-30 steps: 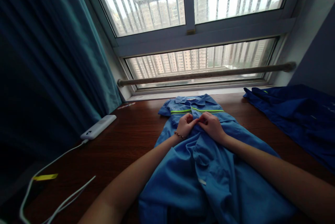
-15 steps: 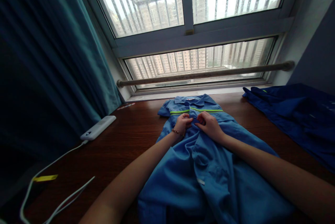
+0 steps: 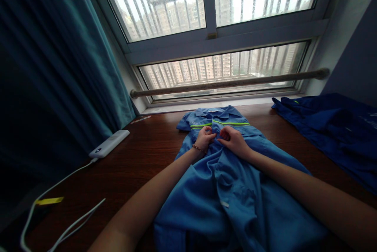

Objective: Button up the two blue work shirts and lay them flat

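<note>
The one view looks from the person's head, over the near side of the bench (image 3: 144, 148), forward and down towards the far window (image 3: 210, 12). It is wide, spanning curtain (image 3: 79, 59) at left to wall (image 3: 352, 53) at right, and slightly tilted. The shirt (image 3: 235, 179) comes nearest; left hand (image 3: 205, 139) and right hand (image 3: 235, 140) sit farther, near mid-view.

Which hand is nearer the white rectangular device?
Left: the left hand is to the right of the white rectangular device; the right hand is farther right.
</note>
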Demonstrator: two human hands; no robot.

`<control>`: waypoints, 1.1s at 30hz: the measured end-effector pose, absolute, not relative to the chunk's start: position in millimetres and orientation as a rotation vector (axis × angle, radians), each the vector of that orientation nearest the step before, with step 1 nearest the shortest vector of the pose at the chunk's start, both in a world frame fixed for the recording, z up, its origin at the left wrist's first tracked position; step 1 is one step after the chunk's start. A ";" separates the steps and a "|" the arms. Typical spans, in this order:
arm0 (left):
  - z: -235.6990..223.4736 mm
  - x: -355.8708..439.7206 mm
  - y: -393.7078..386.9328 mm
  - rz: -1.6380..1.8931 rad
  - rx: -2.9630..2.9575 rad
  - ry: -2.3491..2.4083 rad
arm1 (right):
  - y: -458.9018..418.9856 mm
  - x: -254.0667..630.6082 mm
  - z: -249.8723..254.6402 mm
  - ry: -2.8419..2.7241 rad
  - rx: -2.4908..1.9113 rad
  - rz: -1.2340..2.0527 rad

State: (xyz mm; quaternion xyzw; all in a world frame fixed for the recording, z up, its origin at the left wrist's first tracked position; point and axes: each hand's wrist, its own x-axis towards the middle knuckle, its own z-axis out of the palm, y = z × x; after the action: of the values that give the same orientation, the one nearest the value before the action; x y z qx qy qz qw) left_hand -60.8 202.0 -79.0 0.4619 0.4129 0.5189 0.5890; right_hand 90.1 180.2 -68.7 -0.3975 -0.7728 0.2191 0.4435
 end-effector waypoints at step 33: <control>-67.5 -58.4 192.8 1.124 1.070 0.658 | 153.9 98.4 -2.8 -2.175 -1.335 0.520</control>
State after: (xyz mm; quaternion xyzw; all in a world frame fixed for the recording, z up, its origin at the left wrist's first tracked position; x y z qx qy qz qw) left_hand -58.4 192.8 -67.5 0.4740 0.2913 0.4977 0.6654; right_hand 98.4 153.9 -2.8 -0.4943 -0.8051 0.1926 0.2652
